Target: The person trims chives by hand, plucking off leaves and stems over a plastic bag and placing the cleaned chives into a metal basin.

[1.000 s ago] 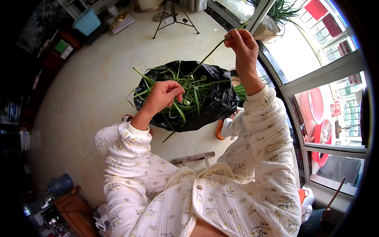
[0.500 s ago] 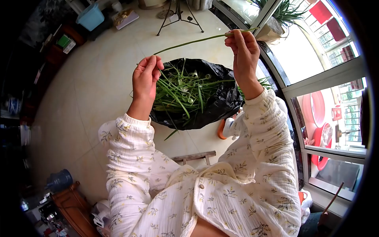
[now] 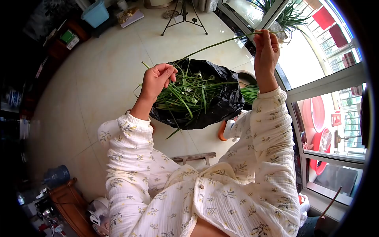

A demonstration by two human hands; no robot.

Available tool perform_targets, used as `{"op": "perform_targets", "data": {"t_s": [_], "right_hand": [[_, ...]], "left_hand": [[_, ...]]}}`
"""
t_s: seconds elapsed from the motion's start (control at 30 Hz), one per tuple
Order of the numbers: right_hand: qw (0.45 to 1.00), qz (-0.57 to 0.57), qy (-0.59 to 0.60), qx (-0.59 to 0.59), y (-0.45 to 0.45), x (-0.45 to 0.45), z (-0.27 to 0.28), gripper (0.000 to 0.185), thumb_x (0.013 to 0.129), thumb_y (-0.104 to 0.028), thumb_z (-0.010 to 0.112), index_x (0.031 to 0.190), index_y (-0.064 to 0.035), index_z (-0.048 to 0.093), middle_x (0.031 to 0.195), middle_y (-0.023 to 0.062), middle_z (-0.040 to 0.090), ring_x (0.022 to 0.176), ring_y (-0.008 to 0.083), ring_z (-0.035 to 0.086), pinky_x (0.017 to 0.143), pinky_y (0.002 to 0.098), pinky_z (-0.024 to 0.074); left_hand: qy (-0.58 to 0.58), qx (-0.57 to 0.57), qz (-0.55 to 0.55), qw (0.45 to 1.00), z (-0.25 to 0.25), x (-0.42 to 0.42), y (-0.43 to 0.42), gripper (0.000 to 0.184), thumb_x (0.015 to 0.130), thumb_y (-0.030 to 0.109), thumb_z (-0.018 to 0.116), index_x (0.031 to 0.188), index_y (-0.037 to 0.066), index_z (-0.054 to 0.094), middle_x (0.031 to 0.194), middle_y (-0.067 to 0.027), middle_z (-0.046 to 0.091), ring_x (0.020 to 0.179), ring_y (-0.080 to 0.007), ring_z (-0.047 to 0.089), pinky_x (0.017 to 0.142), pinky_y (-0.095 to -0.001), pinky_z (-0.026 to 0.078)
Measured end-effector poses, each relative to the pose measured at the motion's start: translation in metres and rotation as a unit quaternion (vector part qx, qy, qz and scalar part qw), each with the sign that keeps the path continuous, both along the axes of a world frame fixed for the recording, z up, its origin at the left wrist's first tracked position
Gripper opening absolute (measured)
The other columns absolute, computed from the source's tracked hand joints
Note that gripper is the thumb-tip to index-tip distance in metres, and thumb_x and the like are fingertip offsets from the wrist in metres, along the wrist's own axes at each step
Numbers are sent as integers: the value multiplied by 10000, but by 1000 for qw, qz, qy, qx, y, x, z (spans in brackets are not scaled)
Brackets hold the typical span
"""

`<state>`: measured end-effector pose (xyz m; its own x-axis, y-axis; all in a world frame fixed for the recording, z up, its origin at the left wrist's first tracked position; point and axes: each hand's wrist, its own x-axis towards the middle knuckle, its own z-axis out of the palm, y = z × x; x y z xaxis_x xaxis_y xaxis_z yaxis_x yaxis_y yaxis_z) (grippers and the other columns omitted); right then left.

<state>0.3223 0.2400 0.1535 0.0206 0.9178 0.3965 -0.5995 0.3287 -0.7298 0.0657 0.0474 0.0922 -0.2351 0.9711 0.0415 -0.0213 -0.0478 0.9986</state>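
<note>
My right hand (image 3: 267, 53) is raised at the upper right, pinching a long thin green stem that looks like a garlic scape (image 3: 221, 42). The stem slants down to the left, and its far end hangs over the bag's back edge. My left hand (image 3: 158, 81) is closed, thumb against fingers, at the bag's left side. A short green stalk (image 3: 145, 64) sticks out behind its knuckles; its other end is hidden by the hand. Below both hands a black plastic bag (image 3: 221, 106) lies open, filled with green leaves and stalk scraps (image 3: 189, 93).
Right of the bag stands a round container (image 3: 244, 75) with green stems (image 3: 249, 93) beside it. A small wooden stool (image 3: 194, 157) is near my knees. Beyond the bag is a dark metal stand (image 3: 183, 19). Glass sliding doors (image 3: 323, 79) line the right side.
My right hand has moved right with the stem, and the stem's other end has come away from my left hand. My left hand has shifted slightly right and turned over.
</note>
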Motion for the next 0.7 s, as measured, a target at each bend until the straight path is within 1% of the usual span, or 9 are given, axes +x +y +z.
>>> {"op": "perform_targets", "data": {"t_s": [0.1, 0.33, 0.43, 0.47, 0.53, 0.57, 0.6, 0.63, 0.7], "right_hand": [[1000, 14, -6, -3, -6, -4, 1, 115, 911, -132, 591, 906, -17, 594, 857, 89, 665, 729, 113, 628, 703, 228, 524], [1000, 9, -5, 14, -3, -3, 1, 108, 915, -125, 585, 929, -19, 599, 857, 91, 665, 725, 117, 631, 694, 229, 525], [998, -17, -27, 50, 5, 5, 7, 106, 915, -119, 584, 932, -15, 598, 856, 92, 664, 716, 119, 630, 691, 230, 525], [996, -28, -42, 67, 4, 6, 8, 105, 915, -117, 583, 931, -14, 597, 855, 92, 664, 712, 120, 630, 689, 231, 525], [990, -43, -80, 110, -3, 5, 13, 101, 919, -99, 571, 923, -1, 595, 844, 81, 659, 701, 112, 618, 683, 222, 511], [983, -45, -128, 126, -7, 2, 13, 97, 919, -90, 566, 917, 3, 595, 838, 75, 656, 696, 109, 615, 680, 218, 507], [973, -48, -176, 142, -11, -1, 12, 93, 918, -81, 562, 911, 6, 595, 831, 69, 652, 692, 105, 611, 678, 214, 502], [960, -52, -224, 159, -17, -5, 13, 90, 918, -72, 557, 905, 9, 594, 825, 63, 649, 687, 102, 607, 676, 209, 497], [928, -13, -335, 162, -33, -19, 2, 54, 888, -34, 572, 890, 20, 573, 787, 51, 623, 656, 93, 596, 633, 221, 494]], "left_hand": [[-100, 28, 43, 994, 1, -4, 1, 167, 930, 161, 557, 887, 25, 645, 685, 5, 601, 507, -33, 418, 471, -168, 324], [-289, 37, 89, 952, -15, -6, 12, 160, 929, 185, 564, 927, 39, 629, 777, -34, 639, 551, -64, 490, 534, -173, 414], [-344, -14, 41, 938, -25, -11, 15, 151, 925, 188, 570, 932, 46, 622, 831, -52, 660, 602, -80, 551, 574, -168, 447], [-351, -15, 3, 936, -38, -14, 16, 150, 930, 188, 561, 954, 49, 613, 882, -69, 672, 683, -100, 612, 630, -189, 471], [-338, -59, -4, 939, -48, 2, 17, 152, 931, 187, 557, 983, 53, 603, 914, -77, 674, 722, -115, 631, 662, -211, 478], [-332, -81, -7, 940, -55, 8, 18, 154, 932, 187, 555, 997, 54, 598, 930, -81, 675, 741, -123, 640, 678, -223, 481], [-291, -114, -21, 950, -68, 9, 19, 156, 932, 175, 551, 1032, 59, 584, 971, -90, 673, 786, -141, 654, 717, -244, 481], [-227, -131, -14, 965, -77, 13, 20, 237, 920, 169, 565, 1115, 35, 568, 987, -86, 669, 775, -140, 654, 683, -237, 486], [-91, -142, 37, 985, -90, 14, 23, 334, 904, 170, 582, 1188, 1, 542, 972, -86, 671, 744, -131, 655, 640, -229, 487]]}}
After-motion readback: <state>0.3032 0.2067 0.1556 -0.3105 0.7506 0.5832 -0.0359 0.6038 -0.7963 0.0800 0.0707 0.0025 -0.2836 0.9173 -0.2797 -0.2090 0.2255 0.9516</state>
